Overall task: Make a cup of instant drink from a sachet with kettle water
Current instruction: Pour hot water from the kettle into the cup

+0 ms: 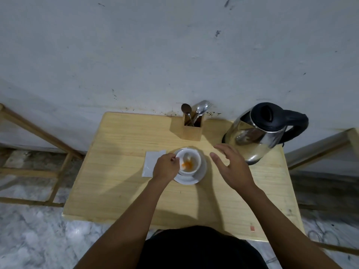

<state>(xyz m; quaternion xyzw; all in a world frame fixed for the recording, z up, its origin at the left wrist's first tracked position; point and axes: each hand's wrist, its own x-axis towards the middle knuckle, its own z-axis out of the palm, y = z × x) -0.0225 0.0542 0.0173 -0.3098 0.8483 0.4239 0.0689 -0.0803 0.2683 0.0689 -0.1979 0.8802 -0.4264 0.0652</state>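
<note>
— Where is the cup [189,162] against your grip?

— It sits on its saucer [202,171] mid-tabletop [120,191], just right of my left hand [166,168]. That grip is curled closed at the cup's near-left rim, pinching something thin that dips inside (too blurred to name). Orange powder [186,164] lies at the bottom of the cup.

— And the other hand?

— My right hand [231,166] hovers open, fingers spread, holding nothing, between the cup and the kettle [260,133]. It touches neither.

— The sachet?

— A flat white sachet [152,163] lies on the tabletop just left of the saucer, partly under my left knuckles.

— Anything behind?

— A wooden holder [192,129] with spoons [194,111] stands by the wall, behind the cup; the kettle stands at the right, lid closed, handle pointing right.
</note>
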